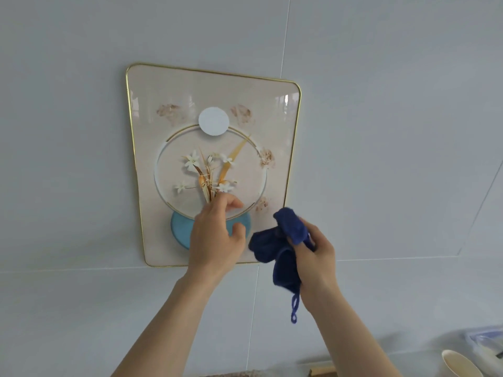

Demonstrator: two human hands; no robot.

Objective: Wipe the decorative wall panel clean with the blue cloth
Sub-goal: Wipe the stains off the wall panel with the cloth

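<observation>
The decorative wall panel (168, 99) hangs on the pale tiled wall; it is cream with a thin gold rim, painted white flowers in a ring, a white disc above and a light blue disc below. My left hand (215, 235) is raised in front of its lower middle, fingers loosely curled and empty, covering part of the blue disc. My right hand (315, 257) is just right of the panel's lower right corner and holds the dark blue cloth (275, 246), bunched, with a loop dangling below. The cloth is off the panel's face.
A grey-white tiled wall (381, 131) surrounds the panel. At the bottom right stand a paper cup (460, 363) and a clear plastic container (484, 341). A wooden edge (324, 370) shows at the bottom middle.
</observation>
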